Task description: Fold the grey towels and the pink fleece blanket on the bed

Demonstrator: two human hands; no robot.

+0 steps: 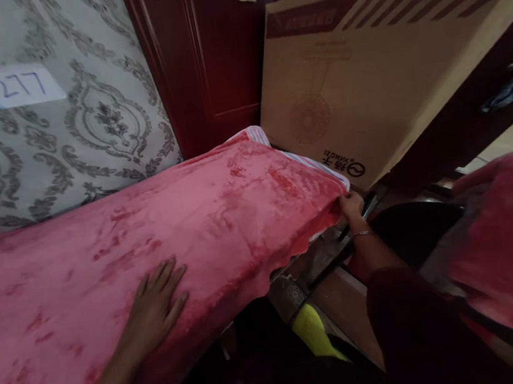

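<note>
A pink plush blanket (150,244) covers a long, narrow surface, with a striped sheet (312,167) showing along its far edge. My left hand (153,306) lies flat on the blanket with its fingers spread. My right hand (352,209), with a thin bracelet at the wrist, grips the blanket's far corner. A dark sleeve covers the right forearm. The surface beneath the blanket is hidden.
A grey damask-patterned mattress (47,112) with a paper label reading 277 stands behind the blanket. A cardboard box (363,71) leans beside a dark red door (200,54). More pink fabric (512,234) lies at right, and a yellow object (313,332) sits below.
</note>
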